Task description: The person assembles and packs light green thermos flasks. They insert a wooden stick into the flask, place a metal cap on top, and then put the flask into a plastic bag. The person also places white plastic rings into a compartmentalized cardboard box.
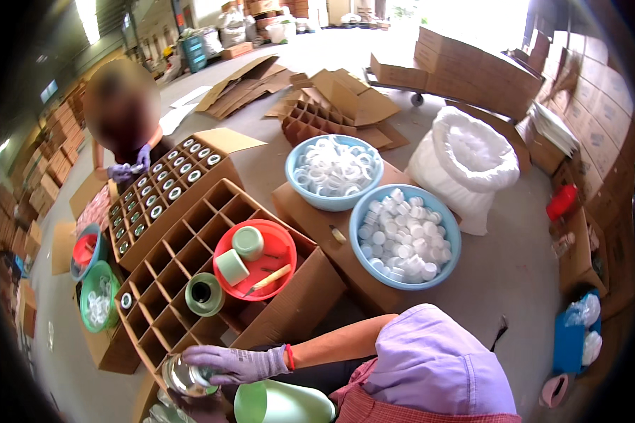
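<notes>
My right hand, in a lavender work glove with a red band at the wrist, has its fingers over a shiny clear or silvery vessel with a green edge. My left hand is dim under the vessel, and its fingers hardly show. Below my right wrist, a pale green tumbler-shaped sleeve lies on its side by my lap. Ahead stands a divided carton. A red basin on it holds two pale green cups and a yellow-handled tool. A green cup with a dark centre sits beside the basin.
Blue basins of white rings and white caps stand on a carton right of the divided one. Behind them is a white sack. At the far left, a co-worker's gloved hands are beside a carton of filled compartments.
</notes>
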`<state>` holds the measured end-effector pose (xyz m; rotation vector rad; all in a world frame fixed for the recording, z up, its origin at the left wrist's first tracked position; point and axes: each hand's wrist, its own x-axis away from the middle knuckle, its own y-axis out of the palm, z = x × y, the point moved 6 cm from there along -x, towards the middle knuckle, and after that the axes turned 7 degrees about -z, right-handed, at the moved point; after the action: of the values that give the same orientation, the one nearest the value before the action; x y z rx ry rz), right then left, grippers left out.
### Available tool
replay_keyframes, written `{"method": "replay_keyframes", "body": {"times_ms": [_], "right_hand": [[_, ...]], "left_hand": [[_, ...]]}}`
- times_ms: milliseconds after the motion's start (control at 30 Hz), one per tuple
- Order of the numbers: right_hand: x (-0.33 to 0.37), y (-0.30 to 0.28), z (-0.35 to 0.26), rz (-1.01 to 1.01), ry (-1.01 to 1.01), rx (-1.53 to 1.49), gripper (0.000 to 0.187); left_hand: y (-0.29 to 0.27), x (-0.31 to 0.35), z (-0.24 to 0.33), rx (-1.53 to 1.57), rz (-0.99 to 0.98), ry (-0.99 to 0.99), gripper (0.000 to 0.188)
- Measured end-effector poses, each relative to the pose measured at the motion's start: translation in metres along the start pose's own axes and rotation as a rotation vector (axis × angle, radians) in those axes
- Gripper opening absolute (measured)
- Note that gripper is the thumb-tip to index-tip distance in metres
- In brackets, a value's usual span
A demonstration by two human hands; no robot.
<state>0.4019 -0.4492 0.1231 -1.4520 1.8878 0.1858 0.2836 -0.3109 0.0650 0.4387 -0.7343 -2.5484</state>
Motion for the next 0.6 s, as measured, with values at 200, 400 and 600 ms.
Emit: {"method": "replay_keyframes", "body": {"times_ms": [200, 400, 600], "right_hand": [[0.05, -0.018, -0.004, -0.076, 0.169, -0.188, 0.039], [0.139, -0.005, -0.003, 0.053, 0.321, -0.016, 0.045], [0.224, 0.046, -0.03, -0.087, 0.406, -0.086, 0.059]], "left_hand": [[0.014, 0.008, 0.031, -0.544, 0.183, 0.014, 0.082], [0.039, 0.035, 0.021, -0.788, -0.339, -0.238, 0.094], [0.038, 0.09, 0.004, -0.988, -0.343, -0.347, 0.064]]}}
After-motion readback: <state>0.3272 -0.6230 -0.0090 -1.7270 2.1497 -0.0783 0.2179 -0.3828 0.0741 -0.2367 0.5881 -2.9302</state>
